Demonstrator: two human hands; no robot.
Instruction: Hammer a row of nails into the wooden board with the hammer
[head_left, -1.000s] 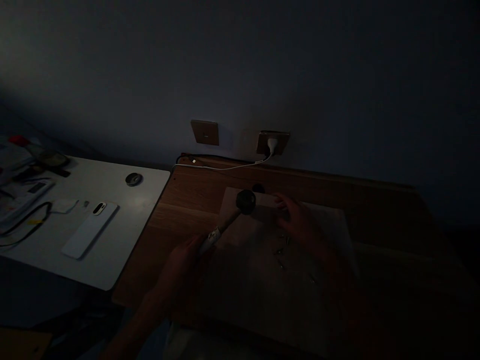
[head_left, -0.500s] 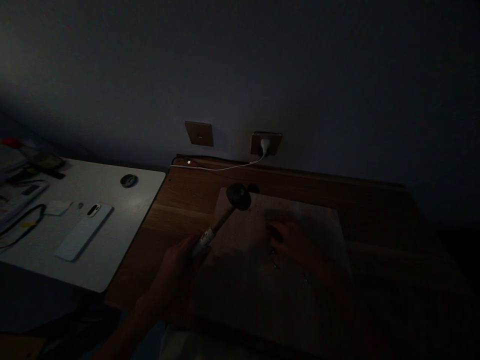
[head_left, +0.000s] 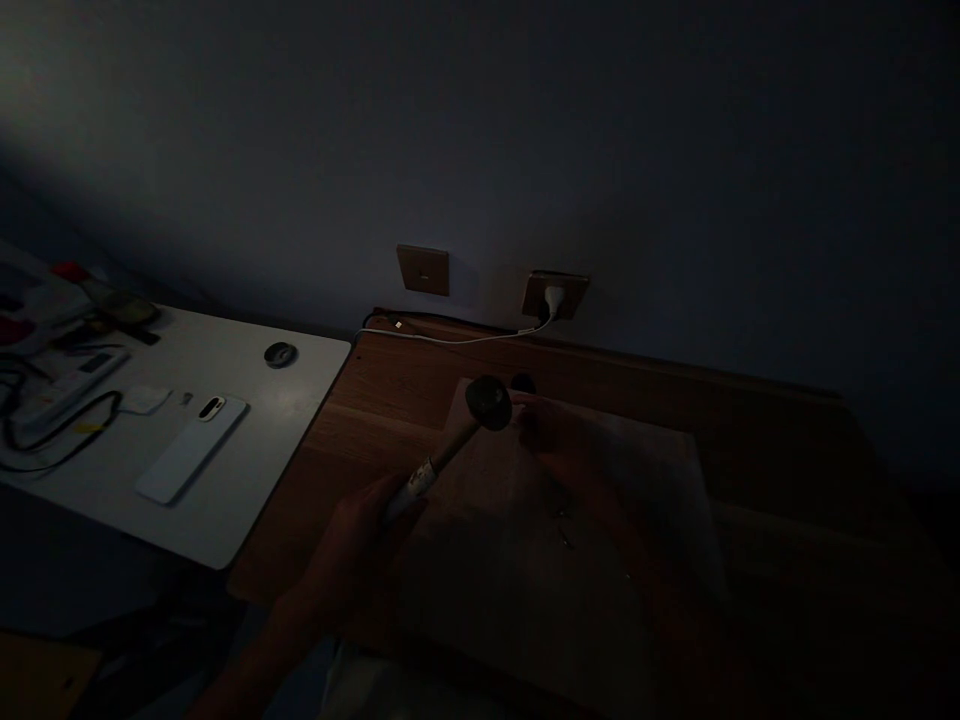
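Note:
My left hand [head_left: 375,520] is wrapped round the pale grip of a mallet [head_left: 489,402], whose dark round head hangs over the far left part of a light board [head_left: 517,580]. Just right of the mallet head, my right hand [head_left: 559,435] reaches over the board's far edge area, its fingers bent together. Whatever is between those fingers is too dark to make out. Small shiny metal pieces [head_left: 565,538] lie on the board near my right forearm. The board rests on a brown wooden table [head_left: 360,410].
On the left, a white table [head_left: 255,430] carries a phone [head_left: 191,450], a roll of tape [head_left: 280,354], cables and a red-tipped bottle-like item [head_left: 105,295]. A white plug [head_left: 553,298] sits in the wall socket, its cord running along the wooden table's back edge.
My right hand has moved away from me and left across the board, closer to the mallet head. My left hand still holds the mallet. The view has shifted slightly left.

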